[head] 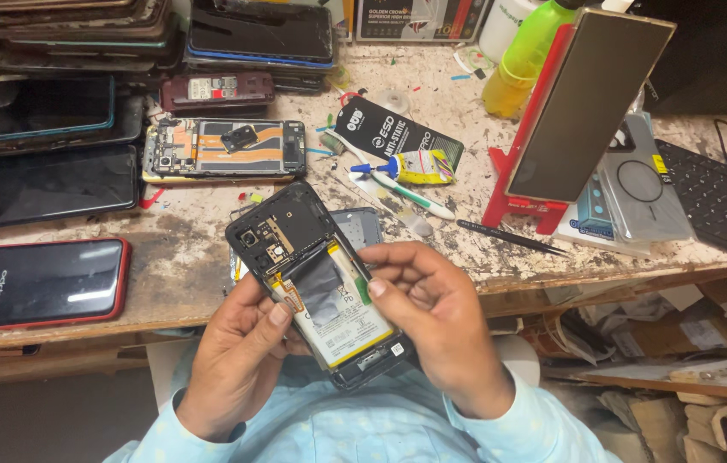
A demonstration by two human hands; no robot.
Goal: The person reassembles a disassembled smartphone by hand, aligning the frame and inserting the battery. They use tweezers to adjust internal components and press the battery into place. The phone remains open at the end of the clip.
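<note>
Red-cased phone (36, 285) lying flat at far left. Left hand (239, 360) cupped under an opened phone (316, 279), steadying it above the bench edge. Right hand (432, 321) pinching a green tab (362, 289) on its battery (342, 313). Red stand (543, 129) upright at right, propping another screen.

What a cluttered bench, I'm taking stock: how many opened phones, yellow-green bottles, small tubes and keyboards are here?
Opened phones: 2
Yellow-green bottles: 1
Small tubes: 1
Keyboards: 1
Total: 5
</note>
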